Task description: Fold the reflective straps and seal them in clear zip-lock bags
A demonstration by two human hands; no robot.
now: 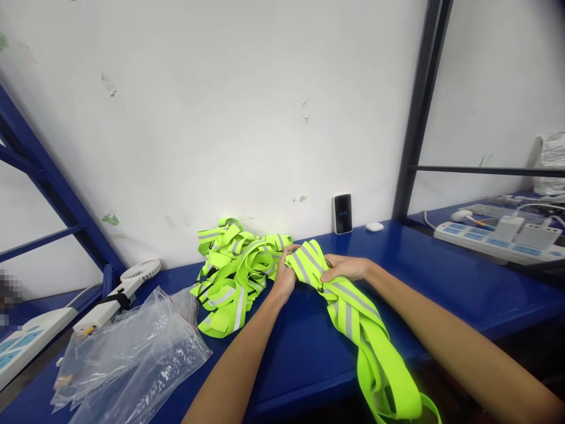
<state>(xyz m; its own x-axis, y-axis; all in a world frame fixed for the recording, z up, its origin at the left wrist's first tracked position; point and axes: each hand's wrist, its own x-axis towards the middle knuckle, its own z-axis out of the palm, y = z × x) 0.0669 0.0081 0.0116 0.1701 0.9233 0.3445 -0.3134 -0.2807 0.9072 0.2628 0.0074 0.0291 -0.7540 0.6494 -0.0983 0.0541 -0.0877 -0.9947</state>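
Observation:
A bundle of neon-yellow reflective straps (353,312) with silver stripes runs between my hands and hangs over the front edge of the table. My right hand (346,268) grips it from the right, thumb on top. At the bundle's upper left end, my left hand (286,277) has its fingers closed on the folded strap, partly hidden behind it. Just left of that hand lies a tangled heap of similar reflective straps (241,271) against the wall.
Clear plastic zip bags (145,353) lie at the front left, beside a white handheld fan (141,270) and a power strip (103,306). At the back stand a small black-faced clock (343,214) and a white rounded case (374,226). A dark metal post (415,118) rises at right.

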